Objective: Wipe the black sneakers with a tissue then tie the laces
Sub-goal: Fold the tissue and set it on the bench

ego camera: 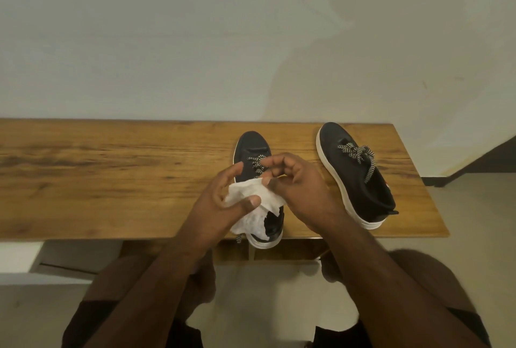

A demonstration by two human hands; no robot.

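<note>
Both hands meet over the nearer black sneaker [252,149], w/ a white tissue [251,197] between them. The left hand [223,202] grips the tissue: thumb pressed across its front, fingers curled behind it, crumpled lower part hanging below the palm over the shoe's heel end. The right hand [296,186] sits just right of the tissue, fingers curled, fingertips at the tissue's upper right edge; looks like a pinch on that edge, tho the contact itself is partly hidden. Beyond the fingertips of both hands the sneaker's toe points away toward the wall [195,40], its black-and-white laces [257,165] showing loose just above the knuckles, one lace end dangling below the left wrist by the white sole. The heel overhangs the near edge of the wooden table [97,174]. Well right of the right hand, apart from it, stands the second black sneaker [354,177] (same white sole, same patterned laces, untied), angled w/ toe away and heel toward the table's near right corner. Both forearms come up from the bottom of the view, over brown-clad knees.
</note>
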